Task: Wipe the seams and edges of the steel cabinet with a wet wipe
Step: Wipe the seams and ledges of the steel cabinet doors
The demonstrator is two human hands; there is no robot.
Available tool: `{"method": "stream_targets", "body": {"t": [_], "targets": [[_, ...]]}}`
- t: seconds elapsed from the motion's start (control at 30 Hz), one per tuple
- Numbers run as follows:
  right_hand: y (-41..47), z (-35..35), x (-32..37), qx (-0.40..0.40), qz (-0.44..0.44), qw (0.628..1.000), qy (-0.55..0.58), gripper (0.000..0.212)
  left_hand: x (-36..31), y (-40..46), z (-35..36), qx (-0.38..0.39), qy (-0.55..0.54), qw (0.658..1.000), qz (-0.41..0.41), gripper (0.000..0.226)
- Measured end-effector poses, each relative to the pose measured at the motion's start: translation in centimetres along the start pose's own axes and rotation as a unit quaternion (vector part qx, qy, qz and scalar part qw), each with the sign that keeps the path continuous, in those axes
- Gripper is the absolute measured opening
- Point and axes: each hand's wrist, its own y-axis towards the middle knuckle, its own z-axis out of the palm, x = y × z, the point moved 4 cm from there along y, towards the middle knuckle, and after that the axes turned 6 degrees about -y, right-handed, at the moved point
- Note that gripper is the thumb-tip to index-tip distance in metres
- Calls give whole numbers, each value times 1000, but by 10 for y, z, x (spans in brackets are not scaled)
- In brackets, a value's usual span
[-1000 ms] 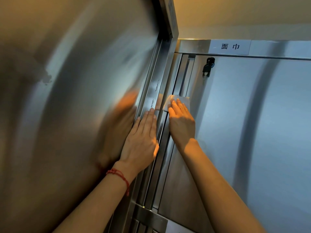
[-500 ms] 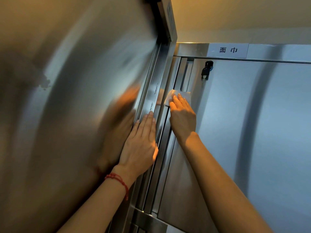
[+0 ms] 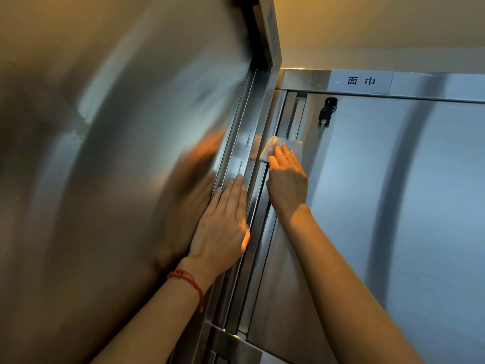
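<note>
Under right hand (image 3: 287, 177), wet wipe (image 3: 273, 147), on cabinet seam (image 3: 278, 127)

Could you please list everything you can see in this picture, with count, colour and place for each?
steel cabinet: one, silver-grey, fills the right half; its door edge and seam run up the middle.
open steel door: one, silver-grey, left half, reflecting the hands.
wet wipe: one, white, on the door's left edge by the seam, under the right fingertips.
label: one, white with dark characters, on the cabinet's top rail.
lock with key: one, black, upper left corner of the door.
wall: pale, above the cabinet.
red string bracelet: one, on the left wrist.
left hand: flat on the centre frame strip.
right hand: flat, pressing the wipe.
</note>
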Motion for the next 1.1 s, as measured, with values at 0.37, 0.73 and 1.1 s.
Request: {"method": "stream_targets", "body": {"t": [0.37,0.73,1.1], "targets": [[-3,1,1,20,-15,1000,-20,42,-2,-1,-6,7,5,1000,4,69],[-4,2,0,21,-17,999,-21,44,-2,0,-7,9,6,1000,8,71],[-3,3,0,14,-7,1000,-15,43,-2,2,-5,1,1,1000,5,71]]}}
